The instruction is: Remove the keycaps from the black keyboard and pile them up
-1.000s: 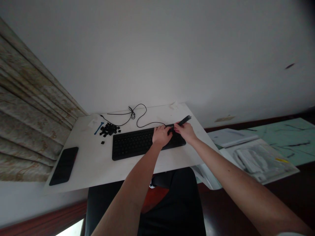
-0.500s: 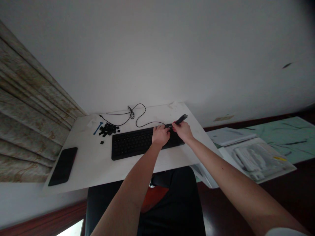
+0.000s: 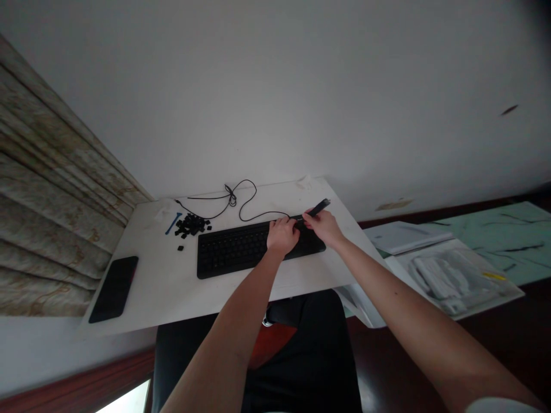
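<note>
A black keyboard (image 3: pixel 232 248) lies on the white table with its cable running off the back edge. My left hand (image 3: pixel 283 234) rests on its right half, fingers bent together near the back edge, steadying it. In my right hand (image 3: pixel 322 225) is a slim black brush (image 3: pixel 319 207), its greyish tip pointing up and away; the fingers pinch its lower end over the keyboard's back right part. What lies under both hands is hidden. Loose black keycaps (image 3: pixel 191 224) are heaped left of the keyboard, with one keycap (image 3: pixel 180 248) lying apart.
Beside the heap is a blue tool (image 3: pixel 173 223). The black cable (image 3: pixel 231 198) coils at the back against the wall. A black phone-like slab (image 3: pixel 114 288) lies at the table's left end. Right of the table are papers and a clear plastic package (image 3: pixel 451 278). A curtain (image 3: pixel 47 189) hangs at left.
The view has shifted slightly. Both hands stay at nearly the same spots on the keyboard, and the brush remains in the right hand with little visible motion.
</note>
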Demonstrator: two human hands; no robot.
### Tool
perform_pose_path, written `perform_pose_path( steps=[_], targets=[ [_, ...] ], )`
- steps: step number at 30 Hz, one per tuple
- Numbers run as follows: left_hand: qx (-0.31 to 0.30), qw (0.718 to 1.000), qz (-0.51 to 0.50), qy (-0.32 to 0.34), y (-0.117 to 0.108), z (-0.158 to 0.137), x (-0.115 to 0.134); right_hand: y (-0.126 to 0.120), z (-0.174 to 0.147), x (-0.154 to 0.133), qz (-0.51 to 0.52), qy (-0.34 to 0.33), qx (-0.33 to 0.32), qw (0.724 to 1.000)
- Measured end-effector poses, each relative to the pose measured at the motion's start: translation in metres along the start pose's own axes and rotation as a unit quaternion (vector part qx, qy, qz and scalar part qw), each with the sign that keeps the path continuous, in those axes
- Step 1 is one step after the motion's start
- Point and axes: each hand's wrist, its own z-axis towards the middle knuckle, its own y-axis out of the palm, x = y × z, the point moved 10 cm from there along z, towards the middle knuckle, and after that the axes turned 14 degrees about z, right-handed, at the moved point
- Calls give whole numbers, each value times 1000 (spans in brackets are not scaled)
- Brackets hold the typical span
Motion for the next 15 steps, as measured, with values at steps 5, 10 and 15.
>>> perform_pose_path(
  steps=[5, 10, 15],
  targets=[
    [6, 1000, 2, -8, -1, 0, -1, 7, 6, -17, -19, -45, -77, 996],
    [3, 1000, 13, 7, 1, 0, 0, 13, 7, -29, -68, -75, -93, 990],
    [-1, 1000, 11, 8, 2, 1, 0, 17, 4, -35, -83, -84, -122, 985]
  ],
)
